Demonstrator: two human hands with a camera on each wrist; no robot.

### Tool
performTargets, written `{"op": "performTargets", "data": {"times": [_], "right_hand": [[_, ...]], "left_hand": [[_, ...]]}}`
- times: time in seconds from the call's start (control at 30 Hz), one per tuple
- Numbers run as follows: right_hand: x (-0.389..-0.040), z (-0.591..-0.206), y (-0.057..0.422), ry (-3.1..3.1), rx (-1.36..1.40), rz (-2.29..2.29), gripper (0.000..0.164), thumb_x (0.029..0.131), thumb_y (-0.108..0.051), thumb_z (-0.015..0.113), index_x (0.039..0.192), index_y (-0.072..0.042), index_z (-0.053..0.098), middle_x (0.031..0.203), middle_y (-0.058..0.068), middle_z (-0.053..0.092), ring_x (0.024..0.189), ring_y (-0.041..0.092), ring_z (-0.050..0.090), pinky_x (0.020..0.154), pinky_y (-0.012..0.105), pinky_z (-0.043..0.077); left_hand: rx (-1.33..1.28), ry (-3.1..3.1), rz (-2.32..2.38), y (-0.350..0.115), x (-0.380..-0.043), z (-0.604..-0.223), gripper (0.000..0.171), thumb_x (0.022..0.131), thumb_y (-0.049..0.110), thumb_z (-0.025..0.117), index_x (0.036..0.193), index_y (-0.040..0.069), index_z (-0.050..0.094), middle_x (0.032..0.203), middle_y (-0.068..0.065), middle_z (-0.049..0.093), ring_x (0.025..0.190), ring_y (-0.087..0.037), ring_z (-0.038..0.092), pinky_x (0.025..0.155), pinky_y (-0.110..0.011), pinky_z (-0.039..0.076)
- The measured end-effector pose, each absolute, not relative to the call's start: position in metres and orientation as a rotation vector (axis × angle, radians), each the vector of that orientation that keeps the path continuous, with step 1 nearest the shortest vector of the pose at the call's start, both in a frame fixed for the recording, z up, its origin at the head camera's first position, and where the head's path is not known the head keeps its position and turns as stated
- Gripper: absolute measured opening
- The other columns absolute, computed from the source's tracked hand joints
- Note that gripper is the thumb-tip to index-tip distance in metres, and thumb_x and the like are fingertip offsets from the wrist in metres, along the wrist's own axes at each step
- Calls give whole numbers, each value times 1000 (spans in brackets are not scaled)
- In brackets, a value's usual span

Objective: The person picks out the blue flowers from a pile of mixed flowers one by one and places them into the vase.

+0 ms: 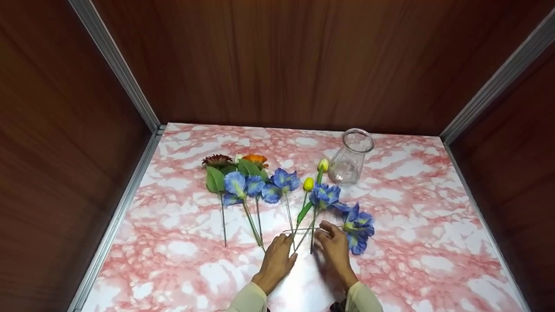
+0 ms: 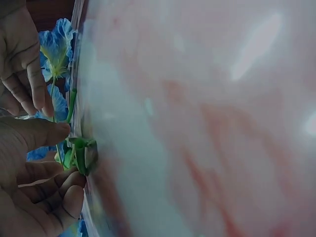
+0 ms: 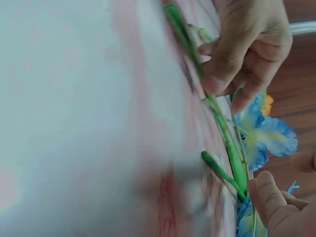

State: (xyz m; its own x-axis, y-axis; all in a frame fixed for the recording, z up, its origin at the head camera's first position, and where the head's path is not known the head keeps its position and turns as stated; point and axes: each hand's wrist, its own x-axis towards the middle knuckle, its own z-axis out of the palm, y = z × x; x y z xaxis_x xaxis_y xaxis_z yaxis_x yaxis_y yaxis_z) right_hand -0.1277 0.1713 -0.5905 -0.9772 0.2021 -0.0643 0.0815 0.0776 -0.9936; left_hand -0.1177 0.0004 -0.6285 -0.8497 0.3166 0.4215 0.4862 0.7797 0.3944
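Note:
My left hand (image 1: 279, 260) lies among crossing stems, its fingertips at the stem of a yellow tulip (image 1: 308, 184) and its thumb spread apart from them. In the left wrist view, green stems (image 2: 79, 150) show between that thumb and the fingers. Facing it, my right hand (image 1: 334, 247) has loosely bent fingers beside the stem of a blue iris (image 1: 325, 195), with a gap between thumb and fingers in the right wrist view. A thin stem (image 1: 303, 229) runs crosswise between the hands. Another blue iris (image 1: 358, 227) lies just right of the right hand.
A clear glass vase (image 1: 349, 160) stands at the back right, beside a second yellow tulip (image 1: 323, 164). To the left lie more blue irises (image 1: 236, 184), a dark red flower (image 1: 218, 160) and an orange flower (image 1: 256, 160). Wooden panels (image 1: 277, 65) enclose the marbled table (image 1: 173, 268).

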Motion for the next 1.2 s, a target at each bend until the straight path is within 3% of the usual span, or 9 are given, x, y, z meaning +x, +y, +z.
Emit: {"op": "performTargets", "data": {"times": [0.23,0.43,0.67,0.9,1.2], "right_hand": [[-134,-589,170,-2189,-323,2097,42,89,5,59,126,21,47,124,37,53,108,40,60,78,23,53],[-137,-591,167,-2230,-351,2061,43,88,4,60,125,22,48,122,37,54,107,39,60,77,23,54],[-141,-588,166,-2214,-390,2137,45,89,1,60,126,22,47,123,36,54,102,29,64,76,25,54],[-150,-582,166,-2246,-375,2140,42,89,3,57,125,22,47,121,37,55,104,38,62,76,28,54],[-150,-588,164,-2245,-420,2106,43,88,1,59,126,19,50,115,32,61,93,23,65,71,21,52]], "left_hand": [[-612,-2637,-692,4,-120,-629,42,70,12,79,107,-1,66,86,-4,53,81,-21,56,71,-31,49],[-583,-2677,-690,6,-120,-628,31,69,13,80,96,5,67,82,-2,50,77,-21,55,68,-30,48],[-557,-2729,-735,8,-123,-627,26,70,9,76,95,8,69,80,-1,51,75,-21,56,67,-31,48],[-576,-2691,-751,10,-130,-626,20,68,6,73,87,8,67,78,-1,52,70,-20,57,64,-30,48],[-557,-2626,-942,11,-128,-630,15,66,2,67,80,8,63,71,2,51,59,-14,52,53,-25,44]]}}
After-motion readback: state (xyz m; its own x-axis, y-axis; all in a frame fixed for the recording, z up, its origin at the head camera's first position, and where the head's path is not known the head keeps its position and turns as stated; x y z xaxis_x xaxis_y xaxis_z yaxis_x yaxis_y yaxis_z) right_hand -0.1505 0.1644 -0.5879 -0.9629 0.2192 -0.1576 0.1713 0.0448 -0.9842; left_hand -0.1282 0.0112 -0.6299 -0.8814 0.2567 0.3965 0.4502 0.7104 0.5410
